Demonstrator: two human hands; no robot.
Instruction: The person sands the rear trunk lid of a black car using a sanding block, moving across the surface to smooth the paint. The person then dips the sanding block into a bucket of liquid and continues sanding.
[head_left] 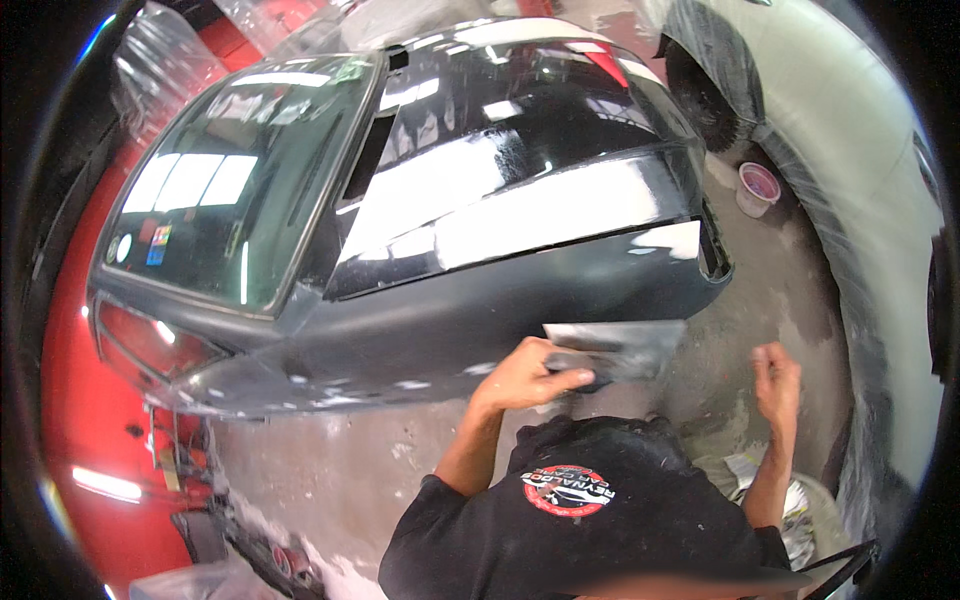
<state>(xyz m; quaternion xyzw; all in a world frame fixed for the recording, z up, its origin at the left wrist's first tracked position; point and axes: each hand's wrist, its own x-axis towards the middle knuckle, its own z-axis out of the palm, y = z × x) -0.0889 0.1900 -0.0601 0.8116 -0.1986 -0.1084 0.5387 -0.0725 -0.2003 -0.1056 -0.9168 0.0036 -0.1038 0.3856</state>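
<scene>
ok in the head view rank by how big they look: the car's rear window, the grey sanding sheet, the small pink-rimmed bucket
1. rear window, by far the largest
2. grey sanding sheet, held by the left hand
3. pink-rimmed bucket, though it sits farther away

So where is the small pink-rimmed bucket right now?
In the head view the bucket stands on the concrete floor at upper right, between the dark car's rear corner and the wheel of the plastic-masked car.

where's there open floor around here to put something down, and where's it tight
Bare concrete floor lies below the dark car, left of the left hand gripping the sanding sheet. Another bare strip lies beyond the right hand, up toward the small bucket. It is crowded by the crumpled paper at lower right and the clutter at lower left.
</scene>
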